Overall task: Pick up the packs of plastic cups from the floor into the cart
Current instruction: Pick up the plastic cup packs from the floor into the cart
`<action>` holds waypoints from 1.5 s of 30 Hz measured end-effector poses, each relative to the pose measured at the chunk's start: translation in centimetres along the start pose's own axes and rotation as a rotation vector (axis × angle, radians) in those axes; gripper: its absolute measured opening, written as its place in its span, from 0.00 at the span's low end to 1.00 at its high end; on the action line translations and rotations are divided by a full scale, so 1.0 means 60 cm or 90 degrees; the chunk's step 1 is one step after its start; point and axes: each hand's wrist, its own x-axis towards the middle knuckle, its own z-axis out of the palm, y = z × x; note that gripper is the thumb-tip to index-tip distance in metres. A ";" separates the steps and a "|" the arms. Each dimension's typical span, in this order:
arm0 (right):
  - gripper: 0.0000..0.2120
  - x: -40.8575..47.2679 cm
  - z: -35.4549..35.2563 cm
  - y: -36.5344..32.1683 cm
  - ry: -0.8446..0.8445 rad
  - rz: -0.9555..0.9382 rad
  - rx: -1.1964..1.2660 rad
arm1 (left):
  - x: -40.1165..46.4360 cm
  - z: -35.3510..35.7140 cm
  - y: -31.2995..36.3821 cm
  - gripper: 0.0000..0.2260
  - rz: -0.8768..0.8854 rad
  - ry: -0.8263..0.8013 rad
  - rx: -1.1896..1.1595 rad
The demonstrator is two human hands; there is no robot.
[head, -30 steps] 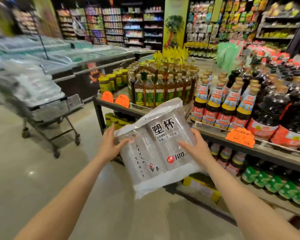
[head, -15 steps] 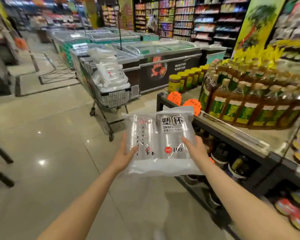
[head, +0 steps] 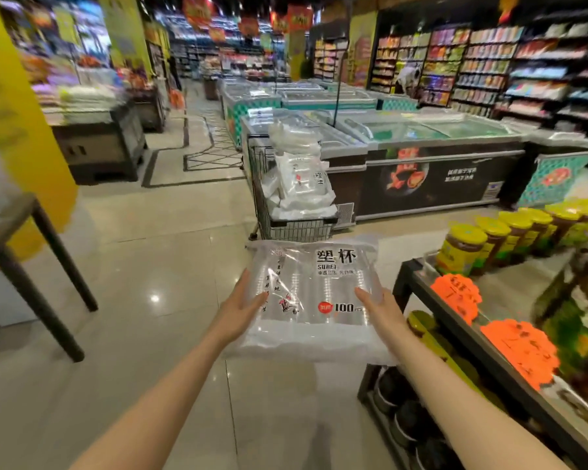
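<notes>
Clear pack of plastic cups (head: pixel 314 293), printed "塑杯 SUBEI 100", gripped by left hand (head: pixel 240 308) and right hand (head: pixel 382 308); glossy tile floor (head: pixel 143 266), supermarket.

Both forearms reach forward from the lower edge of the view, bare, converging slightly toward the middle. The left hand (head: pixel 240 308) grips the left edge of a pack of plastic cups (head: pixel 314 296), thumb laid across its top face, fingers hidden beneath. The right hand (head: pixel 382 308) grips the opposite edge, thumb on top likewise. The 2 hands sit level, palms facing inward.
</notes>
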 end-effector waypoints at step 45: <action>0.25 1.462 0.263 -0.231 -0.015 -0.079 -0.049 | 1.472 0.008 -0.190 0.52 0.004 -0.079 -0.030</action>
